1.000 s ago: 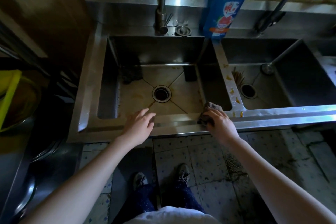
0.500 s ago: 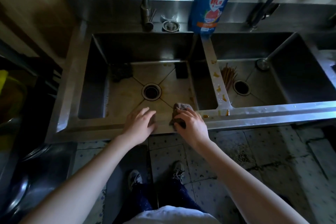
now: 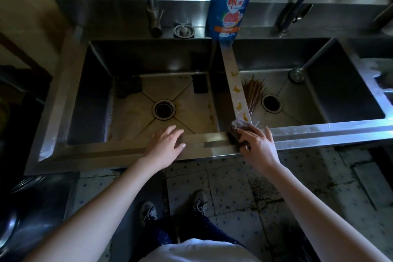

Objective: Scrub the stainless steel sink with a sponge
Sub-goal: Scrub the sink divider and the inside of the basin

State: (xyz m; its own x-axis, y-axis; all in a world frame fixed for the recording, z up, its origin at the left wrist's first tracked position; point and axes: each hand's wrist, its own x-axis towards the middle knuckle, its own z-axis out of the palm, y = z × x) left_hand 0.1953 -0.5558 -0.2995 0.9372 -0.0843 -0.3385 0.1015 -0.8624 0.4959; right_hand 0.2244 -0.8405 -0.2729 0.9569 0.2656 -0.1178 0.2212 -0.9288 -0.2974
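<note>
A double stainless steel sink (image 3: 204, 144) fills the view, with a stained left basin (image 3: 136, 100) and a right basin (image 3: 302, 89). My right hand (image 3: 258, 147) presses a dark soapy sponge (image 3: 239, 127) on the front rim where the divider (image 3: 236, 83) meets it. Yellow smears dot the divider. My left hand (image 3: 167, 144) rests flat on the front rim of the left basin, fingers apart, holding nothing.
A blue detergent bottle (image 3: 230, 2) stands on the back ledge behind the divider, next to a faucet (image 3: 152, 4) and a loose strainer (image 3: 184, 31). A bundle of chopsticks (image 3: 254, 93) lies in the right basin. Dark objects (image 3: 128, 87) sit in the left basin's far corners.
My right hand slid the sponge left along the front rim, then back right to the divider's foot. My left hand stayed on the rim.
</note>
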